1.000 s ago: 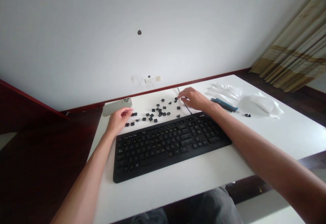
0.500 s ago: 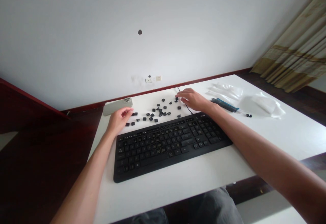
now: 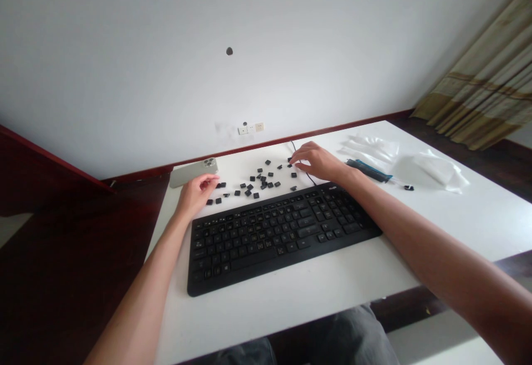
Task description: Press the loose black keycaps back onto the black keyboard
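Note:
A black keyboard (image 3: 260, 260) lies across the white table between my forearms, with some keys absent and their sockets showing. Loose black keycaps (image 3: 263, 184) are scattered behind it. My right hand (image 3: 313, 160) reaches over the keyboard's back edge, its fingertips bent onto a small black keycap (image 3: 290, 160) at the far side of the scatter. At the left end of the scatter is my left hand (image 3: 197, 192), its fingers curled in towards the thumb beside a pair of keycaps (image 3: 221, 185). Whether anything sits between those fingers is hidden.
A phone (image 3: 189, 174) lies face down behind my left hand. To the right are a dark blue-edged tool or packet (image 3: 369, 170), clear plastic bags (image 3: 432, 171) and a small black piece (image 3: 409, 188). A cable (image 3: 308, 175) runs from the keyboard to the table's back edge.
The whole view has shifted very slightly. My right fingertips have closed in a little on the keycap and cover more of it. My left hand keeps its place and curl.

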Available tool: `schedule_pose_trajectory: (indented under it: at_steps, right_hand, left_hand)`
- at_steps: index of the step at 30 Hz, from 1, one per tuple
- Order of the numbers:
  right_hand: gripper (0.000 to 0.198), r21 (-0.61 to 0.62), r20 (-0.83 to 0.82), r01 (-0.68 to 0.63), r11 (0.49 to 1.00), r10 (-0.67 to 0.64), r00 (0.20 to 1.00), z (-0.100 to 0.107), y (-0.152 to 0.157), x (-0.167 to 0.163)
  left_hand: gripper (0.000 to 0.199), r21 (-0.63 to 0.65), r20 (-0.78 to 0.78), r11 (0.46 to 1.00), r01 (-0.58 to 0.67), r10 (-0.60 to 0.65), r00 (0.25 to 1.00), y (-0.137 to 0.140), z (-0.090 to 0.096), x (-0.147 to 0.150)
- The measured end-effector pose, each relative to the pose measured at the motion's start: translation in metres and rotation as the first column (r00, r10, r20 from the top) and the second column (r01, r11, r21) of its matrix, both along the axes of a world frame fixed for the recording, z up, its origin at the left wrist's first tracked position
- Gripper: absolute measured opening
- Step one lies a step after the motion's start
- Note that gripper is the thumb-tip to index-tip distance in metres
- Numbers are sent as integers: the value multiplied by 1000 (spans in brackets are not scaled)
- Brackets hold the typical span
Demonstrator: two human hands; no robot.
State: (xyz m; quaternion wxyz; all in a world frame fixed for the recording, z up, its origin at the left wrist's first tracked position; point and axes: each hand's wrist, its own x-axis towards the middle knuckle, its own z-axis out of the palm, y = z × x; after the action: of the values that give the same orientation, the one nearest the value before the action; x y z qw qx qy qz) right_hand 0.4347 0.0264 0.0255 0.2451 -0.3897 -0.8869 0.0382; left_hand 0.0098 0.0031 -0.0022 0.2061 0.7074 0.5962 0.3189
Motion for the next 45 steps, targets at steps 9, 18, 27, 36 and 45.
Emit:
schedule_pose_trajectory:
  at_steps: [9,18,27,36,45]
  right_hand:
    - [18,-7,21,83,997,-83,996,-6,5,2]
    - [19,-15,24,70,997,-69,997,-9,7,2]
    - [13,-48,43,96,994,-94,995,-4,2,-1]
    - [14,-54,56,100,994,-97,994,-4,2,1]
    - [14,-59,78,121,991,-116,990,1,0,5]
  left_hand:
    - [37,20,4,1000,23,-23,1000,1,-4,-3]
    - [33,28,46,998,49,-50,998,0,-3,0]
    - [33,19,41,999,41,-42,998,-1,-1,1]
    - [35,29,22,999,38,-39,999,0,-3,0]
    - [37,24,19,999,26,-26,999,0,-2,0]
